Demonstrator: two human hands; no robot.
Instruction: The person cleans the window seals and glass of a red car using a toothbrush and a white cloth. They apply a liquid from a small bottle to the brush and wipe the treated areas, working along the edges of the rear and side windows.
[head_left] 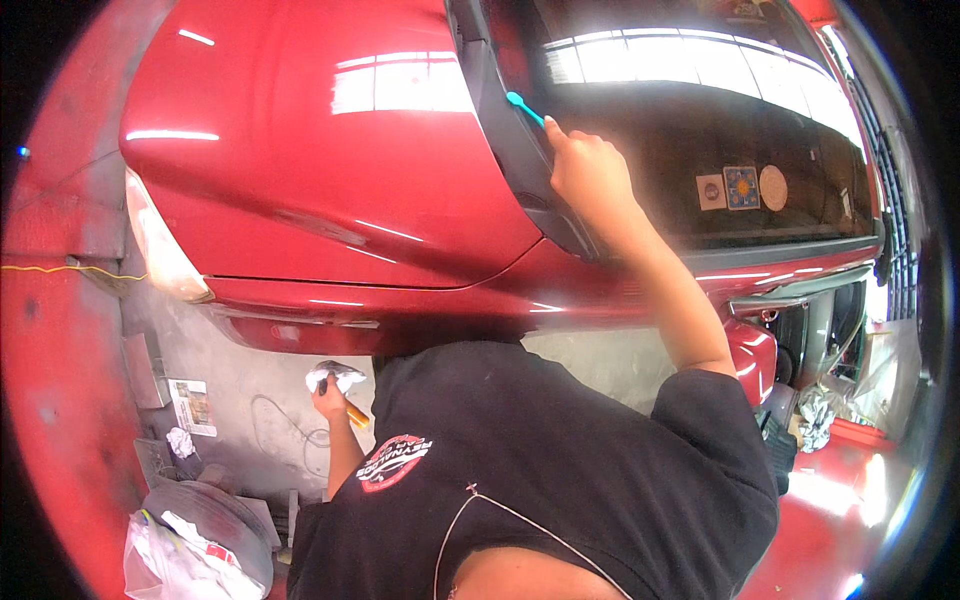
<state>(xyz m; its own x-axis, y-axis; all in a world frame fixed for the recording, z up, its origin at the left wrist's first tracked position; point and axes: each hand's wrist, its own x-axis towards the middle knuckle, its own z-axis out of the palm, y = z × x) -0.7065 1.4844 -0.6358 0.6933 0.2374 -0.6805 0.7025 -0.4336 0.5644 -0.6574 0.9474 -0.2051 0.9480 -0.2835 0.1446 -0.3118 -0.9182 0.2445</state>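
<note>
My right hand [590, 172] grips a turquoise toothbrush [527, 108], its head at the black plastic trim [515, 165] between the red hood [330, 170] and the windshield [690, 130]. The bristles are too small to make out. Low on the left, beside the car, my left hand [327, 400] is closed around a crumpled white cloth [345, 377] and an amber bottle [356, 413] with a dark top. How the fingers divide between these two cannot be seen.
The red fender [400, 310] runs between my body and the hood. A side mirror [750, 350] juts out at the right. A bin with a plastic bag [185, 560] stands at the lower left, near a printed sheet [192, 407]. A thin yellow cord [70, 268] lies at the far left.
</note>
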